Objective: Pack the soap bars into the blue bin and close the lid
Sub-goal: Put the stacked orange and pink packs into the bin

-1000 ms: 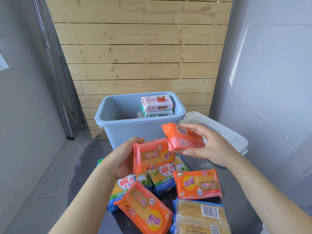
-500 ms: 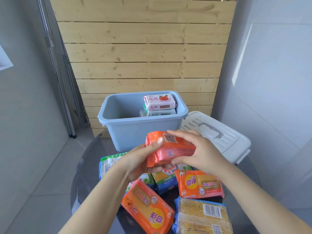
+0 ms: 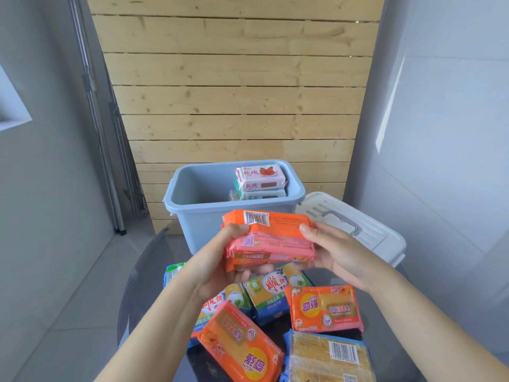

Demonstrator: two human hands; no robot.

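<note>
Held stack: two orange-wrapped soap bars (image 3: 268, 238), one laid on the other, are held in the air just in front of the blue bin's near wall.
Change: a second ago each hand carries its own bar; now the two bars are squared together into one stack, so they are likely to go into the bin as a pair.
Hands: left hand (image 3: 220, 267) cups the stack from below with its thumb on the 9 o'clock end; right hand (image 3: 334, 253) clamps the 3 o'clock end.
Blue bin (image 3: 192, 227): at 12 o'clock of the stack, open, with two white bars (image 3: 261, 183) stacked at its far right; more may lie hidden.
Lid (image 3: 366, 230): one, pale grey, at 2 o'clock, off the bin beside it.
Loose bars (image 3: 325, 308): at 6 o'clock on the tabletop (image 3: 143, 285), about seven packs show: two orange, the rest blue-edged, partly covered.
Progress: early; most bars are still outside.
</note>
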